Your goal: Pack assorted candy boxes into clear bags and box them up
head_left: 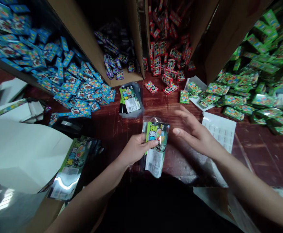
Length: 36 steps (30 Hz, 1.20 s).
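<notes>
My left hand (pixel 140 147) is closed around a small stack of printed plastic pouches (pixel 156 158), thumb on top, near the front of the table. These pouches are green and black with clear edges and a white label panel. To their right my right hand (pixel 192 132) hovers with its fingers apart, holding nothing. Just beyond the held stack lies another pile of the same pouches (pixel 131 100). A sheet of white stickers (pixel 218 129) lies beside my right wrist.
Cardboard boxes open toward me, spilling small blue packets (pixel 80 87), purple packets (pixel 111 66), red packets (pixel 169 72) and green packets (pixel 231 97) onto the dark red table (pixel 180 161). At left are a large white sheet (pixel 20 152) and more pouches (pixel 70 171).
</notes>
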### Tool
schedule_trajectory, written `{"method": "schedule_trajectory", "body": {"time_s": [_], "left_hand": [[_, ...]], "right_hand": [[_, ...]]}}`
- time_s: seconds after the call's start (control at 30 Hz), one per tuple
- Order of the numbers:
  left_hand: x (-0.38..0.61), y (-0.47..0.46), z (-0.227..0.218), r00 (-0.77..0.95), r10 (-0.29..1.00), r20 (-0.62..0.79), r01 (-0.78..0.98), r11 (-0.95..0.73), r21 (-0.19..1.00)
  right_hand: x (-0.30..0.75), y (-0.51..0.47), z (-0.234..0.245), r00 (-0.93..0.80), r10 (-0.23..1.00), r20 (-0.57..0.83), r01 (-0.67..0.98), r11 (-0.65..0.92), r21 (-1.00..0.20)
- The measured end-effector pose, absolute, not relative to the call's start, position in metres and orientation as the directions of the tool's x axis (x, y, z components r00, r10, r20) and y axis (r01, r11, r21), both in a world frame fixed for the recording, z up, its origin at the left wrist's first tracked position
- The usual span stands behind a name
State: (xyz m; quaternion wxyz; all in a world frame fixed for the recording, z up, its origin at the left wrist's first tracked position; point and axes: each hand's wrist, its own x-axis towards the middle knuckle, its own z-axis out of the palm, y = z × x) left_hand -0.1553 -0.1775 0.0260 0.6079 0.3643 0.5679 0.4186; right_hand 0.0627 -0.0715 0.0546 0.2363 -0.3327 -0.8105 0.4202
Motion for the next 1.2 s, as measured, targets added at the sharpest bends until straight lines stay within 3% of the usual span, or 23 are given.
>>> {"method": "schedule_trajectory", "body": {"time_s": [0.1,0.17,0.27,0.37,0.47,0.57,0.7,0.77,0.87,0.97,1.2], "left_hand": [[-0.144,-0.175,0.019,-0.072,0.948,-0.311,-0.092,0.304,0.948],[-0.137,-0.176,0.012,-0.134,0.952,-0.277,0.020,0.282,0.959],[-0.128,-0.186,0.000,-0.300,0.925,-0.234,0.189,0.298,0.936],[-0.123,-0.201,-0.013,-0.354,0.907,-0.227,0.246,0.325,0.913],[-0.128,-0.210,-0.017,-0.300,0.919,-0.255,0.360,0.357,0.862],[-0.152,-0.206,0.002,-0.301,0.922,-0.242,0.570,0.377,0.730],[-0.234,-0.176,0.059,-0.323,0.943,0.084,0.881,0.266,0.392],[-0.290,-0.151,0.087,-0.247,0.949,0.194,0.960,0.213,0.180],[-0.369,-0.105,0.113,-0.282,0.947,0.156,0.955,0.293,-0.051],[-0.422,-0.066,0.118,-0.358,0.927,0.114,0.923,0.370,-0.109],[-0.455,-0.033,0.087,-0.446,0.892,0.071,0.880,0.452,-0.146]], "right_hand": [[0.043,-0.097,0.026,-0.497,0.868,0.019,0.389,0.242,-0.889],[0.030,-0.114,0.007,-0.426,0.904,-0.032,0.516,0.213,-0.830],[0.018,-0.132,-0.017,-0.310,0.951,0.004,0.630,0.209,-0.748],[0.014,-0.139,-0.037,-0.316,0.948,-0.031,0.573,0.165,-0.803],[0.014,-0.133,-0.052,-0.322,0.947,0.020,0.487,0.183,-0.854],[0.023,-0.113,-0.054,-0.345,0.936,0.073,0.491,0.246,-0.835],[0.022,-0.058,-0.038,-0.366,0.911,0.189,0.526,0.370,-0.766],[-0.002,-0.021,-0.025,-0.474,0.822,0.316,0.493,0.545,-0.678],[-0.068,0.035,-0.003,-0.688,0.635,0.350,0.406,0.737,-0.540],[-0.151,0.083,0.019,-0.819,0.539,0.196,0.421,0.796,-0.434],[-0.312,0.147,0.049,-0.829,0.560,0.011,0.527,0.786,-0.325]]}}
